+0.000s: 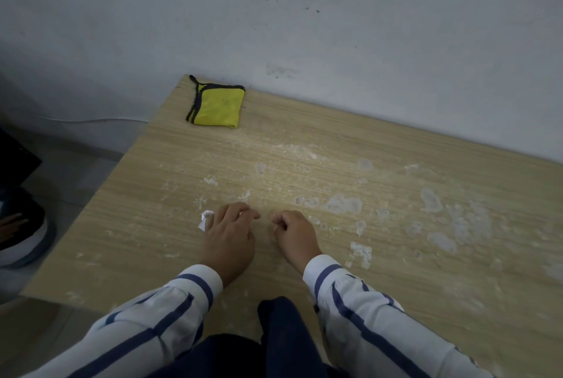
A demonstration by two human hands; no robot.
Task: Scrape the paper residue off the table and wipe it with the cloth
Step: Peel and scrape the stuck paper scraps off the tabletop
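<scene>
White paper residue [344, 203] is stuck in patches across the light wooden table [152, 240], thickest toward the right. My left hand [230, 234] rests on the table near the middle, fingers curled, with a small white scrap of paper [204, 220] poking out at its left side. My right hand [294, 234] lies just to the right of it, fingers curled under, fingertips on the surface; nothing shows in it. A folded yellow cloth [217, 104] with black trim lies at the table's far left corner, well away from both hands.
A grey-white wall [335, 27] runs along the table's far edge. Left of the table, the floor holds a dark shoe [24, 225] and a black object [15, 158]. A thin cable [91, 120] runs along the wall base.
</scene>
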